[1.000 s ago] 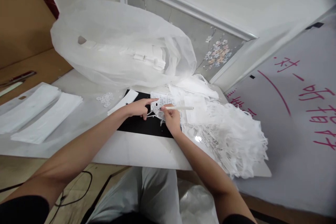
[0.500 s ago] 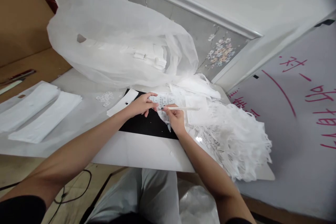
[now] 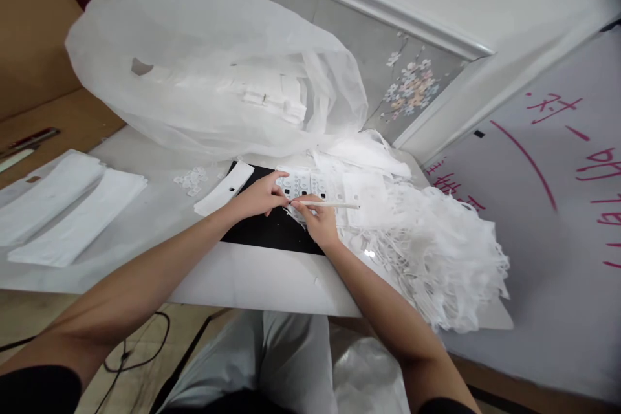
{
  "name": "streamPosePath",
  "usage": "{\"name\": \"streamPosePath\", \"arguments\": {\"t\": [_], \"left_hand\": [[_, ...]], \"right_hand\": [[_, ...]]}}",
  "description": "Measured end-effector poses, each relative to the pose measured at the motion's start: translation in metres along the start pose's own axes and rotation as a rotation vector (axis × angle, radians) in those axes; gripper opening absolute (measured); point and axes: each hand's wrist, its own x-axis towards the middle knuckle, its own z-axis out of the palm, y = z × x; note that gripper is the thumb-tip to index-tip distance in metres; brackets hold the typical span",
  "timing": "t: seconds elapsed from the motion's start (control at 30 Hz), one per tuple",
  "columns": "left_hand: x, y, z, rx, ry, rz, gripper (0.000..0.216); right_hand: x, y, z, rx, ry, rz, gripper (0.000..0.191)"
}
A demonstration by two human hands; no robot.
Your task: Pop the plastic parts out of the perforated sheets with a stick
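Note:
My right hand (image 3: 317, 223) is closed around a slim white pen-like tool (image 3: 334, 205); its tip is hidden at my fingertips. Under the fingers lies a white sheet (image 3: 305, 182) with rows of small cut-out shapes and square holes, partly over a black mat (image 3: 272, 229). At the sheet's left edge, the thumb of my left hand (image 3: 259, 197) meets my right fingertips, and its index finger rests on the sheet. The left hand appears to pinch the sheet's edge. Beside my left wrist is a white strip (image 3: 226, 189) with one small square hole.
Tangled white scraps (image 3: 436, 252) are heaped on the right. Small clear pieces (image 3: 191, 181) lie left of the mat. Two stacks of white strips (image 3: 77, 217) sit at far left. A large translucent bag (image 3: 194, 32) with white pieces inside stands behind. A written-on whiteboard (image 3: 524, 239) bounds the right.
My right hand and the pen-like tool have shifted slightly left, bringing the fingertips against my left thumb. More of the cut-out sheet shows above the right hand. The view has shifted slightly.

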Motion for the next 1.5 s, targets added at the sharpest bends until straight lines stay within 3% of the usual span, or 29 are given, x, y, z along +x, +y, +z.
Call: {"name": "streamPosePath", "arguments": {"t": [0.43,0.73,1.0,1.1,1.2,1.33,1.5], "left_hand": [[-0.006,0.006,0.005,0.238,0.116,0.076,0.075],[-0.003,0.0,0.007,0.233,0.161,0.048,0.072],[0.001,-0.008,0.01,0.177,0.173,0.038,0.077],[0.001,-0.009,0.009,0.226,0.188,0.039,0.075],[0.003,-0.008,0.004,0.274,0.185,0.022,0.072],[0.005,-0.006,-0.011,0.419,0.161,-0.058,0.063],[0.005,-0.001,-0.029,0.596,0.089,-0.194,0.045]], "right_hand": [[-0.002,0.005,0.002,-0.061,-0.026,-0.062,0.018],[-0.005,0.001,0.004,-0.229,-0.087,-0.167,0.022],[-0.007,0.0,0.013,-0.219,-0.022,-0.11,0.024],[-0.001,0.001,0.007,-0.165,0.081,-0.054,0.025],[0.01,0.007,-0.014,-0.179,0.268,0.005,0.029],[0.025,0.023,-0.057,-0.188,0.528,0.117,0.035],[0.032,0.04,-0.117,-0.208,0.869,0.054,0.04]]}}
